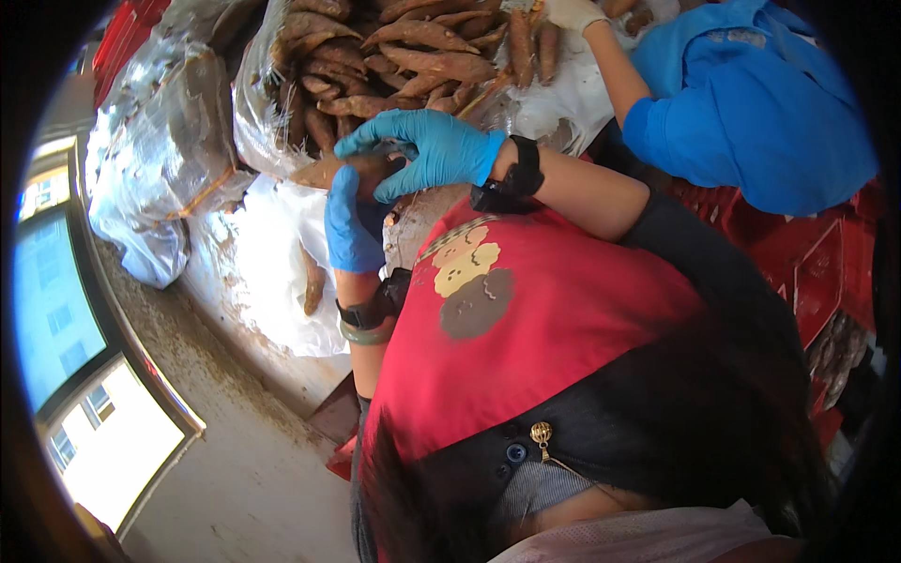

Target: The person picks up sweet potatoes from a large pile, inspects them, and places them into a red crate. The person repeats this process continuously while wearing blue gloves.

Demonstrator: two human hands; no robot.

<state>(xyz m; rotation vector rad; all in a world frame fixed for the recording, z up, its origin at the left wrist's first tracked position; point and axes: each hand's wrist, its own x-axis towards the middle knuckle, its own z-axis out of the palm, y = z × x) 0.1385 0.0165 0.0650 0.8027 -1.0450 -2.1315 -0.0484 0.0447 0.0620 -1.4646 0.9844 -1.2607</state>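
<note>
A brown sweet potato (314, 173) lies between my two gloved hands, in front of the pile. My left hand (354, 225), in a blue glove, grips it from the near side with the thumb across its top; the other fingers are mostly hidden underneath. In a teal glove, my right hand (440, 151) arches over the potato's right end, fingers and thumb apart. Whether it grips the potato is not clear. Just beyond my hands, many loose sweet potatoes (429, 63) are heaped in an open plastic sack (257, 105).
A full, wrapped plastic sack (169, 134) stands at left, by a window (63, 310). One small sweet potato (313, 281) lies on white plastic sheeting (271, 260). At upper right, a co-worker's gloved hand (571, 14) touches the heap. Red crates (809, 260) stand at right.
</note>
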